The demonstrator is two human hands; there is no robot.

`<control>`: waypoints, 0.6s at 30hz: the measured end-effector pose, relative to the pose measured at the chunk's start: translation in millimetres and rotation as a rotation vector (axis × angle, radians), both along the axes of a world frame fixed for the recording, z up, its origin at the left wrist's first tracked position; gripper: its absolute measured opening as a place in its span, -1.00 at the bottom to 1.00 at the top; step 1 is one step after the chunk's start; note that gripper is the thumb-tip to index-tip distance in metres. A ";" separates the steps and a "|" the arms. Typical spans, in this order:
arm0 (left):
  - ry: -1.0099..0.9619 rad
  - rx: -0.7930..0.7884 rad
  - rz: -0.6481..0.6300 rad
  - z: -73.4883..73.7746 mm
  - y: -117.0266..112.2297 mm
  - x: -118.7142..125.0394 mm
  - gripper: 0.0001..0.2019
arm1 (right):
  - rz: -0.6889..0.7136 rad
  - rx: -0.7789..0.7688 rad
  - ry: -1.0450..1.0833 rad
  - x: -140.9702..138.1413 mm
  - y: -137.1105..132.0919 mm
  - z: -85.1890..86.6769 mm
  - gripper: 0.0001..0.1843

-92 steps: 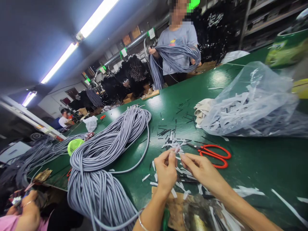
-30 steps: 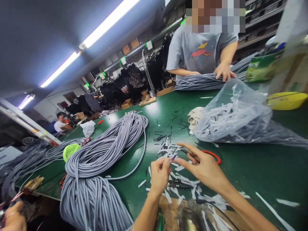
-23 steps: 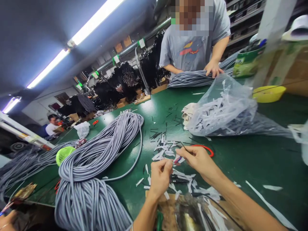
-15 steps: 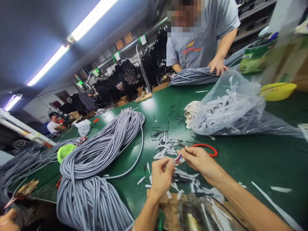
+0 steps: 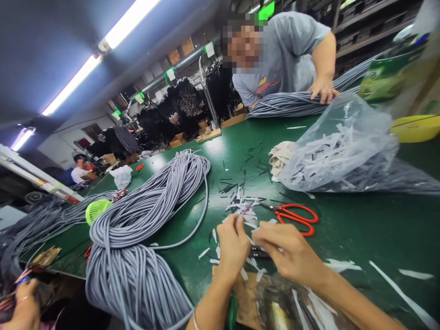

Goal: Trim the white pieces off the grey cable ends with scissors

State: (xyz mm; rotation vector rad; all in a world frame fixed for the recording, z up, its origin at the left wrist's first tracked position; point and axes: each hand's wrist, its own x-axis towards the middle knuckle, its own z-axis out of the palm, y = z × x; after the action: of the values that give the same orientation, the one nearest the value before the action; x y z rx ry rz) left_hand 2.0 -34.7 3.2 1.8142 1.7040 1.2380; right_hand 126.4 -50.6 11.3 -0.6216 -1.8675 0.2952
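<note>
My left hand [image 5: 234, 245] is closed in a pinch above the scraps in the middle of the table. Thin coloured wires [image 5: 246, 210] show reddish just past its fingertips; their other end is hidden. Close by on the right, my right hand [image 5: 292, 252] has its fingers pressed together, and what they hold, if anything, is hidden. Red-handled scissors [image 5: 298, 218] lie beyond my right hand. Around both hands are white strips [image 5: 237, 201] and short black pieces [image 5: 227, 187].
Large coils of grey cable [image 5: 151, 206] fill the left side. A clear bag of white scraps [image 5: 330, 156] lies at right, near a yellow bowl [image 5: 415, 128]. Across the green table [image 5: 360, 229], a co-worker's hand [image 5: 323, 89] rests on more cable. Another person's hand [image 5: 27, 298] shows lower left.
My hands have drawn slightly apart, my right hand coming lower and uncovering the scissors. The coloured wires show less at my left fingertips. The co-worker opposite has leaned down.
</note>
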 end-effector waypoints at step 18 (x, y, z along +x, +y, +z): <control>-0.342 -0.099 -0.154 4.5 -6.8 -3.7 -0.81 | -0.151 -0.015 -0.116 2.5 22.0 -21.5 -0.65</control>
State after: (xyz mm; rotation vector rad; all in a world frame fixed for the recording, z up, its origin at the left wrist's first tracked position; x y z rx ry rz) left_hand -1.7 -41.5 7.7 1.5403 1.3856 1.2872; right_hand 128.9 -28.7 -10.2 -0.8003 -1.9185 0.1779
